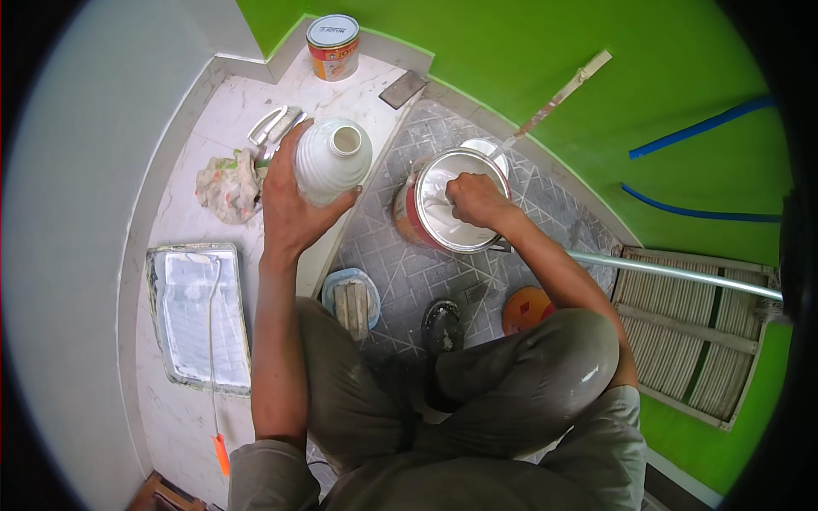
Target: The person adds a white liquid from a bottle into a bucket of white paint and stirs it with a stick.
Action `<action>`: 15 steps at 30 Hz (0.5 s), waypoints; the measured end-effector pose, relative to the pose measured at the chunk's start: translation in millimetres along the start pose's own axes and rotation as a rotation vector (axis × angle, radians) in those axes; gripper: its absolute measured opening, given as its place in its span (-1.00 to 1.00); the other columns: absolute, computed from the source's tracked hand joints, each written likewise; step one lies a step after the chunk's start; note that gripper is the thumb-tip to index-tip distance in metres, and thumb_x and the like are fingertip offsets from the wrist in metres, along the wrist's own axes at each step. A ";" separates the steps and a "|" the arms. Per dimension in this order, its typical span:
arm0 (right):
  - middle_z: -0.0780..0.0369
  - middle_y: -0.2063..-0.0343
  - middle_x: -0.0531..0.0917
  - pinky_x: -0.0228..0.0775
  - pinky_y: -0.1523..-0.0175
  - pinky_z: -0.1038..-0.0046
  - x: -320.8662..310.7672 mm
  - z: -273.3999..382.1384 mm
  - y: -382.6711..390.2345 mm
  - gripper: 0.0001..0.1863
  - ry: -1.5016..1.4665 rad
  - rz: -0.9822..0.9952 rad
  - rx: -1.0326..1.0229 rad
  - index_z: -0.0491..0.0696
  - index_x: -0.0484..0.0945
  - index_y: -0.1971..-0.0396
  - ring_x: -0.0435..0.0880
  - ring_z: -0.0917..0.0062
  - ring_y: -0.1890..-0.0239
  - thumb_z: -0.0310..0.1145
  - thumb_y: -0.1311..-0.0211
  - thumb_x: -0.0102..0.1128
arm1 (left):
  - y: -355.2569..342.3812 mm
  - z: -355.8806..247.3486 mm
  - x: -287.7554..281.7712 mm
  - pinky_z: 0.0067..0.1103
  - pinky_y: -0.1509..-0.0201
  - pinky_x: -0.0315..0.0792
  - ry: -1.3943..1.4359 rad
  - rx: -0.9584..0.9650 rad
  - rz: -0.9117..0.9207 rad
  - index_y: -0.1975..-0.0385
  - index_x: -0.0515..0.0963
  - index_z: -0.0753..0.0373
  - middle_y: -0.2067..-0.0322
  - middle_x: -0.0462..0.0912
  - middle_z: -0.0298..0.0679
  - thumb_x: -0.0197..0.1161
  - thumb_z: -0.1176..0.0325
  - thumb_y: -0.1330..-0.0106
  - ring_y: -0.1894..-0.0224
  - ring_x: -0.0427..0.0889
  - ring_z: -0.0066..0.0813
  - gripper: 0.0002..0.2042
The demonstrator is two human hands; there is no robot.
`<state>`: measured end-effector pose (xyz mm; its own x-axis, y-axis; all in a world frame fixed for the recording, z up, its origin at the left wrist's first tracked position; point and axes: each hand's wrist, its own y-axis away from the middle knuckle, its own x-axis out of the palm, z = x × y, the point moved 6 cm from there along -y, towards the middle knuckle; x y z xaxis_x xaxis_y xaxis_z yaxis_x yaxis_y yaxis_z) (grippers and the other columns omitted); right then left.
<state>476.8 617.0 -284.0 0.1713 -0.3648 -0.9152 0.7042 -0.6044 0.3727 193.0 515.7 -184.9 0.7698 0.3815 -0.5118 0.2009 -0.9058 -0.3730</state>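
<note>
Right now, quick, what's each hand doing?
Left hand: closed around a white ribbed jug.
Right hand: closed over the open paint can; what it holds cannot be told.

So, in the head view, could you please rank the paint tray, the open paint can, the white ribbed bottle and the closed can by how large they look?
1. Paint tray, clearly largest.
2. Open paint can, under the right hand.
3. White ribbed bottle, in the left hand; held nearer the camera, so unsure against the can.
4. Closed can, smallest, though farthest away.

The right hand (477, 200) covers the lower end of the stick (558, 98) inside the paint can (456, 213). The left hand (294, 200) hides the near side of the white bottle (334, 162). The knee (545, 358) masks part of the orange lid (521, 308).
</note>
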 end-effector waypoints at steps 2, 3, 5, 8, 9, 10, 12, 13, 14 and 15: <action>-0.07 0.34 0.76 0.66 0.10 0.03 19.1 2.8 -10.4 -0.83 0.024 -0.054 -0.032 -0.21 0.70 0.33 0.81 -0.02 0.21 -0.45 -0.08 0.33 | 1.6 0.3 -8.1 -0.27 -0.45 0.48 -0.007 -0.012 0.001 -0.39 0.40 0.26 -0.26 0.63 -0.02 0.70 0.32 0.07 -0.30 0.64 -0.12 -0.08; -0.08 0.34 0.76 0.65 0.09 0.05 24.6 -0.6 -10.9 -0.81 -0.006 -0.129 -0.003 -0.19 0.71 0.35 0.80 -0.01 0.22 -0.42 -0.04 0.40 | 2.3 1.9 -8.3 -0.26 -0.43 0.48 -0.019 -0.008 -0.007 -0.40 0.39 0.29 -0.25 0.63 0.02 0.71 0.29 0.10 -0.29 0.64 -0.07 -0.05; -0.08 0.34 0.76 0.64 0.09 0.07 22.9 -0.9 -8.4 -0.79 -0.036 -0.204 0.027 -0.16 0.73 0.36 0.80 0.01 0.23 -0.38 -0.01 0.46 | 2.7 3.3 -8.6 -0.24 -0.41 0.49 -0.029 -0.004 -0.013 -0.41 0.38 0.31 -0.24 0.62 0.05 0.73 0.26 0.13 -0.28 0.64 -0.01 -0.01; -0.11 0.27 0.76 0.64 0.08 0.07 25.3 -6.5 -6.7 -0.75 -0.097 -0.193 0.098 -0.16 0.72 0.30 0.79 0.00 0.20 -0.37 -0.02 0.47 | 3.0 1.9 -8.5 -0.24 -0.41 0.49 -0.040 -0.011 -0.007 -0.42 0.37 0.30 -0.23 0.63 0.05 0.72 0.26 0.12 -0.28 0.64 -0.01 -0.01; -0.12 0.24 0.76 0.65 0.06 0.06 26.5 -8.5 -7.1 -0.75 -0.084 -0.175 0.125 -0.17 0.73 0.28 0.80 0.00 0.18 -0.38 -0.03 0.47 | 2.7 0.1 -8.5 -0.26 -0.42 0.48 -0.043 -0.004 -0.009 -0.41 0.39 0.28 -0.23 0.63 0.02 0.71 0.29 0.09 -0.28 0.64 -0.07 -0.05; -0.13 0.22 0.76 0.65 0.04 0.05 26.9 -9.7 -7.2 -0.74 -0.072 -0.158 0.152 -0.17 0.73 0.27 0.80 -0.01 0.16 -0.38 -0.03 0.47 | 2.3 -1.3 -8.7 -0.27 -0.42 0.48 -0.047 0.003 -0.010 -0.39 0.40 0.26 -0.22 0.64 -0.01 0.70 0.31 0.07 -0.27 0.65 -0.13 -0.08; -0.13 0.23 0.76 0.65 0.02 0.05 27.8 -10.2 -9.2 -0.74 -0.076 -0.137 0.204 -0.17 0.73 0.26 0.80 -0.01 0.14 -0.38 -0.04 0.47 | 2.8 -1.0 -6.9 -0.27 -0.42 0.48 -0.026 -0.001 -0.001 -0.40 0.40 0.27 -0.22 0.63 0.00 0.70 0.31 0.07 -0.27 0.65 -0.12 -0.08; -0.13 0.23 0.76 0.65 0.00 0.04 29.1 -12.2 -9.7 -0.74 -0.080 -0.115 0.255 -0.18 0.74 0.26 0.80 -0.02 0.13 -0.38 -0.04 0.47 | 2.9 -0.1 -5.4 -0.27 -0.42 0.47 -0.006 -0.007 0.008 -0.40 0.39 0.27 -0.22 0.63 0.00 0.70 0.31 0.07 -0.27 0.65 -0.12 -0.07; -0.13 0.23 0.76 0.65 0.00 0.04 28.7 -11.7 -9.4 -0.74 -0.080 -0.117 0.255 -0.18 0.74 0.26 0.80 -0.02 0.13 -0.38 -0.04 0.47 | 2.7 -0.1 -4.9 -0.27 -0.42 0.47 -0.006 -0.004 0.007 -0.40 0.39 0.27 -0.22 0.63 0.00 0.70 0.31 0.07 -0.27 0.65 -0.12 -0.07; -0.13 0.22 0.76 0.65 -0.01 0.02 29.9 -10.9 -9.1 -0.78 -0.098 -0.099 0.254 -0.20 0.71 0.22 0.80 -0.03 0.11 -0.43 -0.13 0.36 | 2.4 -0.4 -4.3 -0.27 -0.42 0.48 -0.008 0.001 0.011 -0.40 0.39 0.27 -0.22 0.63 0.00 0.70 0.31 0.07 -0.27 0.65 -0.12 -0.07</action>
<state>483.0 619.3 -316.4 0.0341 -0.3541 -0.9346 0.5173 -0.7939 0.3196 190.5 511.8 -183.3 0.7673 0.3727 -0.5218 0.1917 -0.9098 -0.3680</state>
